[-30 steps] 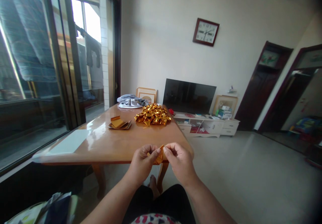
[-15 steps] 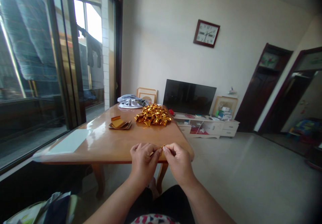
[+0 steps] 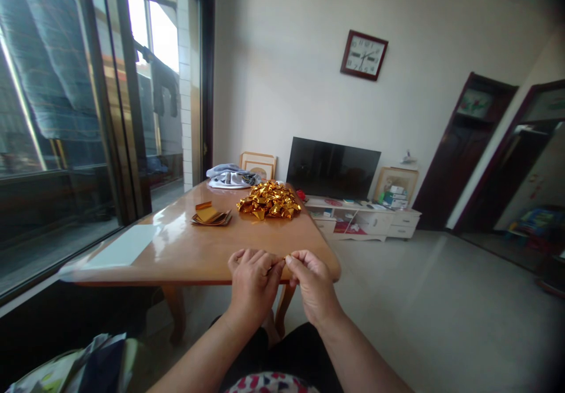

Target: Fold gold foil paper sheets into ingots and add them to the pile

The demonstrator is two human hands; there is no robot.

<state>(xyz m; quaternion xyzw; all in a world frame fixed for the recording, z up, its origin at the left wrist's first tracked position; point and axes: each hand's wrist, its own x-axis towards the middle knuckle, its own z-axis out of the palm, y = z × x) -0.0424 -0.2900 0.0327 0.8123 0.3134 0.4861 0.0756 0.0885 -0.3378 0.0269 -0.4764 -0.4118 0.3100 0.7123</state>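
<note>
My left hand (image 3: 256,278) and my right hand (image 3: 312,281) meet at the near edge of the wooden table (image 3: 189,260). Both have their fingers pinched closed on a small piece of gold foil paper (image 3: 285,259), which is mostly hidden between the fingertips. Farther back on the tabletop lies a heap of folded gold foil pieces (image 3: 270,200). To its left rests a small stack of flat gold paper sheets (image 3: 210,214), the top one bent upward.
Folded clothes (image 3: 232,176) lie at the table's far end. A pale sheet (image 3: 123,246) is on the left side of the tabletop. Beyond stand a television (image 3: 333,167) and a white cabinet (image 3: 375,222). A bag-like bundle (image 3: 83,366) is at lower left.
The fingertips have drawn closer over the gold foil paper, so less of it shows. My right hand has turned slightly, its lower fingers now more visible. The heap and stack are unchanged.
</note>
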